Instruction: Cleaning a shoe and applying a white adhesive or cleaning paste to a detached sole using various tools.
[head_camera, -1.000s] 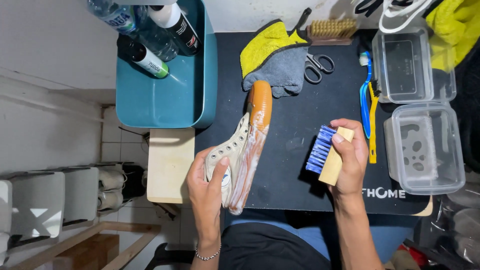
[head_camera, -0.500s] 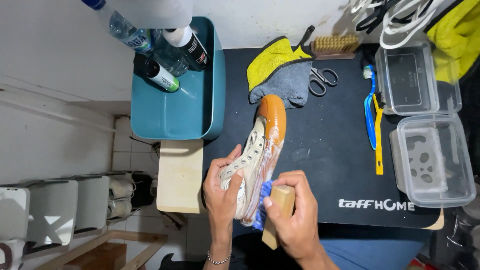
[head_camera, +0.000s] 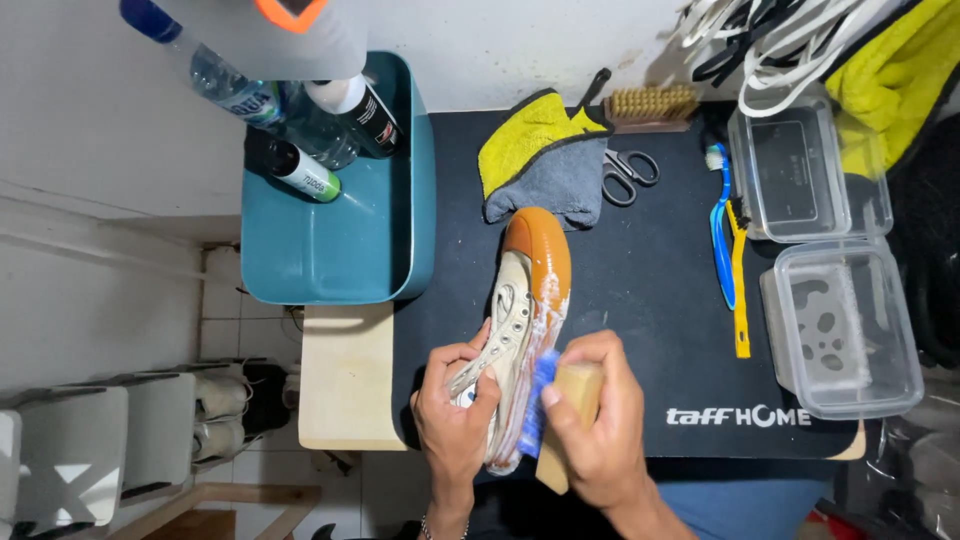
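A cream canvas shoe (head_camera: 520, 310) with an orange rubber toe cap lies on its side on the black mat (head_camera: 650, 340), foam along its sole edge. My left hand (head_camera: 455, 415) grips the shoe at the laced upper near the heel. My right hand (head_camera: 595, 425) holds a wooden brush with blue bristles (head_camera: 560, 410), and the bristles press against the sole edge of the shoe.
A teal tub (head_camera: 340, 250) with bottles stands at the left. A yellow-grey cloth (head_camera: 545, 165), scissors (head_camera: 628, 170), a wooden brush (head_camera: 652, 105), a blue toothbrush and a yellow tool (head_camera: 730, 250), and two clear plastic boxes (head_camera: 840, 330) lie on the mat. A wooden block (head_camera: 345, 375) sits beside the mat.
My right hand has brought the brush from the right of the shoe onto its sole edge. The shoe has stayed in my left hand.
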